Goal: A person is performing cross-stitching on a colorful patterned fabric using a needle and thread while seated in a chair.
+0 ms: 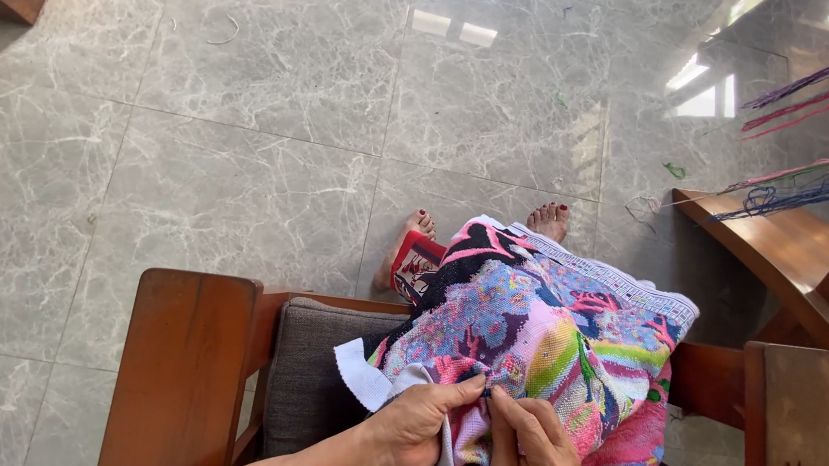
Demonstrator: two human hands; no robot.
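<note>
A large cross-stitch cloth [543,332] in pink, blue, purple, black and green lies over my lap. My left hand [417,428] pinches a raised fold of the cloth near its white edge. My right hand [528,443] is closed beside it, fingertips meeting the left thumb at the fold, seemingly gripping a needle too small to make out. Both my feet [545,218] rest on the floor beyond the cloth.
I sit in a wooden armchair with a broad left armrest [178,384], grey cushion [313,382] and right armrest [789,400]. A glass-topped wooden table [796,250] at right carries hanging coloured threads [811,193]. Grey marble floor tiles [258,157] bear thread scraps.
</note>
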